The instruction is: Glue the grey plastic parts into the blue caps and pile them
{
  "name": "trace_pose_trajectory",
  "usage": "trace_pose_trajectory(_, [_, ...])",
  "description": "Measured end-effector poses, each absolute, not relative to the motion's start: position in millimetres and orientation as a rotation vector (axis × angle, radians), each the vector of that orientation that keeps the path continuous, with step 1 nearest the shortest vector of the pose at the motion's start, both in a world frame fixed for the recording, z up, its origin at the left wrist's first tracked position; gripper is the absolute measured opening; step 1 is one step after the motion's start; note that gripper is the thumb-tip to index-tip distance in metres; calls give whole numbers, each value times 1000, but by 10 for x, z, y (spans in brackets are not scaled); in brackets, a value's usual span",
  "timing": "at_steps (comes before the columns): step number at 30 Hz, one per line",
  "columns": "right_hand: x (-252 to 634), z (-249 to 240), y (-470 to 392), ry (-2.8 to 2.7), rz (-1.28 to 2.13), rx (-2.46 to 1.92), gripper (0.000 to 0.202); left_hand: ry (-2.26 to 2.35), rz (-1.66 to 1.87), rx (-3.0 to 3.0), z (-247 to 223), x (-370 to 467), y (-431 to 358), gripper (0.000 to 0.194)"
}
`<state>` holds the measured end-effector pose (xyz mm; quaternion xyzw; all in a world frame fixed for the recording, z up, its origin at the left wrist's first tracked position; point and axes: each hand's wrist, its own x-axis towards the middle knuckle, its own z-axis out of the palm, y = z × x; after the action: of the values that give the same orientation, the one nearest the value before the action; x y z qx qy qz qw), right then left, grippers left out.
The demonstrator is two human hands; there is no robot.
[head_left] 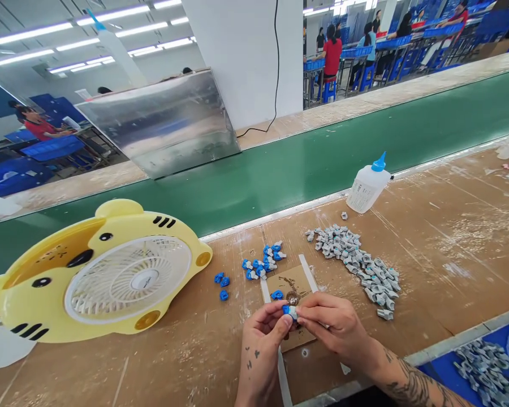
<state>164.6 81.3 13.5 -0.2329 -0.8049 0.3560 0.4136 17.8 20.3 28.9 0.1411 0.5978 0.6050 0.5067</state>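
My left hand (261, 345) pinches the blue end of a small blue and grey part (290, 311), and my right hand (335, 322) grips its grey end. Both hands are over a cardboard piece (299, 338) taped to the table. A loose blue piece (277, 294) lies on that cardboard, just beyond my fingers. Behind it is a cluster of joined blue and grey parts (258, 265). Several blue pieces (224, 295) sit to the left. A long pile of grey pieces (352, 254) spreads to the right.
A yellow animal-shaped fan (85, 226) stands at left. At the back right is a bottle with a blue tip (365, 189), beside the green belt (263, 175). A metal sheet (169, 124) leans behind. More grey pieces (483, 367) fill a blue bin at lower right. People sit far off.
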Motion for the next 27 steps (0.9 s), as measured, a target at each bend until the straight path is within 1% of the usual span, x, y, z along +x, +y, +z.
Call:
trace_pose_trajectory(2, [1713,132,854,-2090,904,-564,23,1505,1423,429,296,99,231,41])
trace_pose_trajectory(4, [1860,137,912,-2179,840,-584,23,1662,1412,514,292,-71,236,45])
trace_pose_trajectory(6, [2096,156,972,-2267,694,-692,24,1915,1412,579,252,-325,230,46])
trace_pose_trajectory(8, [2386,178,1003,-2356,527,-857,26,2119,1320,630,177,-596,235,46])
trace_pose_trajectory(10, [2662,170,992,-2452,401,-989,28,2192,1212,709,90,-792,262,45])
trace_pose_trajectory(13, [2927,51,938,-2537,306,-1056,32,2160,1224,820,-12,-860,352,42])
trace_pose_trajectory(17, [2978,-168,901,-2540,300,-956,35,2163,1301,878,-82,-722,495,35])
trace_pose_trajectory(21, [2927,-196,913,-2495,299,-867,36,2191,1338,957,-66,-689,420,36])
trace_pose_trajectory(27, [2836,-100,861,-2339,614,-940,32,2440,1269,1222,46,-962,126,26])
